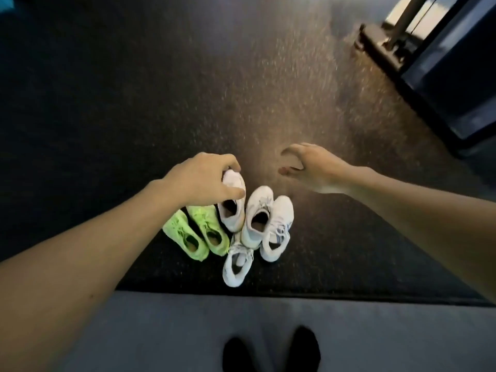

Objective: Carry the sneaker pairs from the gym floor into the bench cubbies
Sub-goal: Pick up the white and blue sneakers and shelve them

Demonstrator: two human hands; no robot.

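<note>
Head view: the left hand reaches down over a cluster of sneakers on the dark speckled floor, its fingers curled around the toe of a white sneaker, thumb on the near side. That sneaker's heel points toward the person. Just left of it lie two green sneakers side by side, partly under the left forearm. Just right of it sits a second white sneaker, touching a third on its right. A fourth white sneaker lies nearest the person, its toe under the heel of the second.

The right hand hangs above bare floor to the right of the cluster, fingers spread and loosely hooked, holding nothing.

The cluster lies near the floor's near edge, where a grey strip begins; two black shoe tips stand on it. A dark machine base fills the far right corner.
</note>
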